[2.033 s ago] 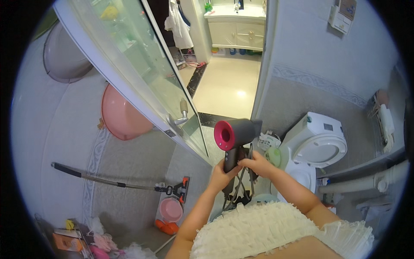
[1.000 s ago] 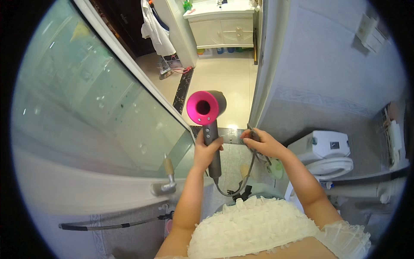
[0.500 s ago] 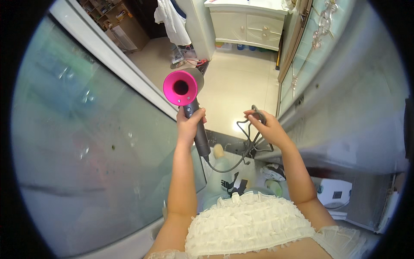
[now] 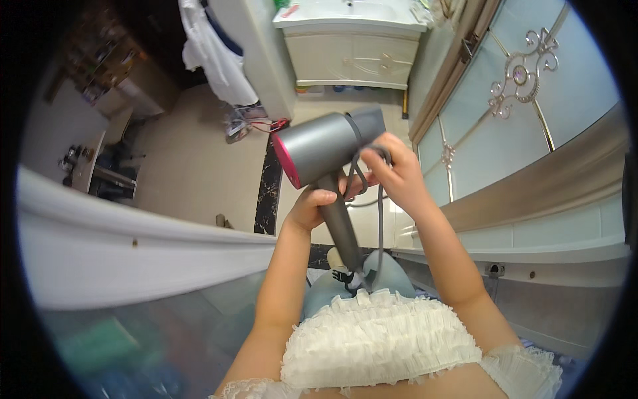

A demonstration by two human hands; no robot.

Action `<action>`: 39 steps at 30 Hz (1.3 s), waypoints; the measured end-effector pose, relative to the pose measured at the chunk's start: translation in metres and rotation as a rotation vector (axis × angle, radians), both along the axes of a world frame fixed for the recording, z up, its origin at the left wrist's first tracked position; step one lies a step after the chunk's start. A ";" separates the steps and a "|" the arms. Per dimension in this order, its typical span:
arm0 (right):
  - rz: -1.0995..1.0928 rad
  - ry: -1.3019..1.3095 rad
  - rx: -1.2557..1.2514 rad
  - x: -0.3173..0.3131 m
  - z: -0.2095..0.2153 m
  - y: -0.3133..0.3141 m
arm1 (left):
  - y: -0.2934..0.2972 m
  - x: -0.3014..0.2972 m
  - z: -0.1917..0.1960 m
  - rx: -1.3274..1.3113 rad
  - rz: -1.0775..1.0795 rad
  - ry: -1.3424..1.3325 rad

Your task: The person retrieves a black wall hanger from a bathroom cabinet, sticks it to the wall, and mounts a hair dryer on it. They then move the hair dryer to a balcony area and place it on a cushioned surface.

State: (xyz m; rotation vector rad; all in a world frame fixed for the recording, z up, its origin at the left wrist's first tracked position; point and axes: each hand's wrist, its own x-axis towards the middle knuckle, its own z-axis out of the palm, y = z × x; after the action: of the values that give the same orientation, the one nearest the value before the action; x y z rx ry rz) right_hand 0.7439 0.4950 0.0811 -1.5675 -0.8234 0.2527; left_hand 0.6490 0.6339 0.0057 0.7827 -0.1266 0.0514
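By a left hand point(image 4: 307, 209), fingers wrapped around the handle point(image 4: 343, 229), a grey-and-pink hair dryer point(image 4: 319, 147) is held in front of a vanity cabinet point(image 4: 345, 58), its weight apparently balanced by that grip. Loops of grey cord point(image 4: 381, 223) are pinched in the right hand point(image 4: 401, 178), seemingly so that slack is kept off the floor point(image 4: 199, 156). Left of the cabinet, a white garment point(image 4: 216, 63) is hung; to its right, a glass door point(image 4: 458, 143) is trimmed with metal scrolls. Atop the cabinet, a washbasin point(image 4: 345, 24) is set; the cabinet's contents are hidden behind its closed front.
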 end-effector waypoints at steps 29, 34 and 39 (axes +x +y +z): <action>0.583 0.880 -0.540 0.356 -0.217 0.163 | 0.375 0.334 0.132 0.095 0.653 -0.206; 0.343 0.148 -0.563 0.414 -0.214 0.175 | 0.443 0.353 0.092 0.603 0.795 0.003; 0.264 -0.323 -0.607 0.460 -0.114 0.279 | 0.434 0.419 0.013 0.659 0.321 0.189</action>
State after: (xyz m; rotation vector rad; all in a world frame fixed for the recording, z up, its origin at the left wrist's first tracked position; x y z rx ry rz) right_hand 1.2036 0.7736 -0.0329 -2.0978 -1.2923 0.4810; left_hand 1.0681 1.0675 0.0192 1.4560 0.1750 0.2476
